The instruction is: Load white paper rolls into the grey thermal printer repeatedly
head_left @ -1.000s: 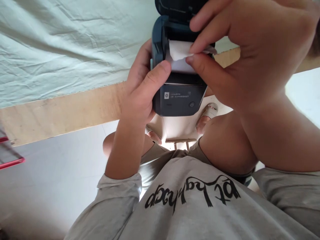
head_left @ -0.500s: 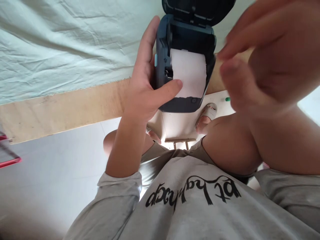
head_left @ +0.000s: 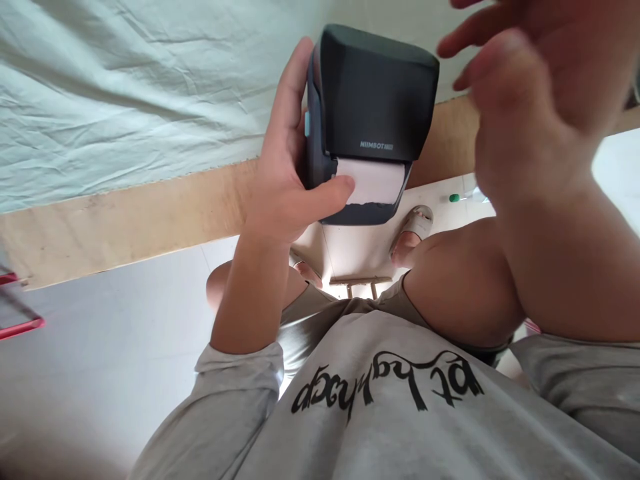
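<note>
A dark blue label printer (head_left: 357,215) rests in my left hand (head_left: 287,177). My fingers run along its left side, and the thumb presses on the white paper strip (head_left: 377,181). That strip comes out below the black lid (head_left: 377,93), which is down over the printer and bears the word NIIMBOT. The paper's end looks torn and uneven. To the right of the printer, my right hand (head_left: 540,100) is raised with fingers apart and nothing in them. It does not touch the printer, and its edges are blurred.
A pale green cloth (head_left: 125,93) covers the surface behind, with a wooden edge (head_left: 125,223) along its front. At left is a red-framed object (head_left: 20,327). A bottle with a green cap (head_left: 454,198) lies on the floor beyond my right knee. A wooden rung (head_left: 361,281) shows below.
The printer's lid has swung from open to down, hiding the paper roll. My right hand has moved right and slightly up. My left hand keeps its hold, thumb on the paper.
</note>
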{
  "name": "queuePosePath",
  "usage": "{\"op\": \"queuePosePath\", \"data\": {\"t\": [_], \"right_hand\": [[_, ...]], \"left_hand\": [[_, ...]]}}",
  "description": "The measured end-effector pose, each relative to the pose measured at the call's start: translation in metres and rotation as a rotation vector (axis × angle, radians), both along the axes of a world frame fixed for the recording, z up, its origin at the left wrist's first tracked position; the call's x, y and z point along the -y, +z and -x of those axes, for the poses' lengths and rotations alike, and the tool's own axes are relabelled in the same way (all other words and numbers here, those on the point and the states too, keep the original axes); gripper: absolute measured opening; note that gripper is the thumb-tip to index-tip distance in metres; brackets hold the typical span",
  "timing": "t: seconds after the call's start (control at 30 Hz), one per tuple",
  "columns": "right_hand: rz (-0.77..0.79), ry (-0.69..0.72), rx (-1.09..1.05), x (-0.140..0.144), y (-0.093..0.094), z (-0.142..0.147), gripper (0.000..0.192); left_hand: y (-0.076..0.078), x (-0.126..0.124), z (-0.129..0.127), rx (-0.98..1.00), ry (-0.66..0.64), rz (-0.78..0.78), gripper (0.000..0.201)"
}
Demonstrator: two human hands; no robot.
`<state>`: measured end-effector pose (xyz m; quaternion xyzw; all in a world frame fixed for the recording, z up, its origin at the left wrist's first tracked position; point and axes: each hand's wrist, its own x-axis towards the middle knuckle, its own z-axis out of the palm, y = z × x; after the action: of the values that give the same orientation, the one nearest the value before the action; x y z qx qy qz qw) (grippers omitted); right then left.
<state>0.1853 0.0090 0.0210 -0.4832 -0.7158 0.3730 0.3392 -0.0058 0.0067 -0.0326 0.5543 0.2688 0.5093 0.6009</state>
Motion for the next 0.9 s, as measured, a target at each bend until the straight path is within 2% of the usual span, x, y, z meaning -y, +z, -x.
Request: {"op": "queuePosePath", "data": {"t": [0.07, 0.13, 0.2, 0.3, 0.37, 0.5, 0.6, 0.9], "right_hand": [[-0.082, -0.005, 0.046, 0.002, 0.000, 0.005, 0.058], [-0.048, 0.106, 0.107, 0.001, -0.003, 0.008, 0.064], [-0.019, 0.170, 0.142, -0.001, -0.005, 0.009, 0.068], [-0.017, 0.183, 0.152, -0.004, -0.007, 0.008, 0.068], [-0.014, 0.191, 0.162, -0.004, -0.007, 0.007, 0.068], [-0.035, 0.178, 0.180, -0.003, -0.009, 0.008, 0.069], [-0.055, 0.171, 0.165, -0.003, -0.011, 0.008, 0.069], [-0.065, 0.158, 0.200, -0.001, -0.011, 0.008, 0.071]], "left_hand": [[0.003, 0.002, 0.000, 0.013, -0.018, 0.019, 0.079], [0.010, 0.007, -0.002, 0.028, 0.015, 0.052, 0.072], [0.020, 0.013, -0.006, 0.031, 0.140, 0.122, 0.050], [0.030, 0.019, -0.010, -0.023, 0.162, 0.248, 0.028], [0.030, 0.018, -0.010, -0.009, 0.130, 0.275, 0.027], [0.019, 0.014, -0.010, 0.056, 0.105, 0.215, 0.038], [0.014, 0.013, -0.013, 0.066, 0.139, 0.198, 0.032], [0.017, 0.011, -0.010, 0.085, 0.080, 0.252, 0.034]]}}
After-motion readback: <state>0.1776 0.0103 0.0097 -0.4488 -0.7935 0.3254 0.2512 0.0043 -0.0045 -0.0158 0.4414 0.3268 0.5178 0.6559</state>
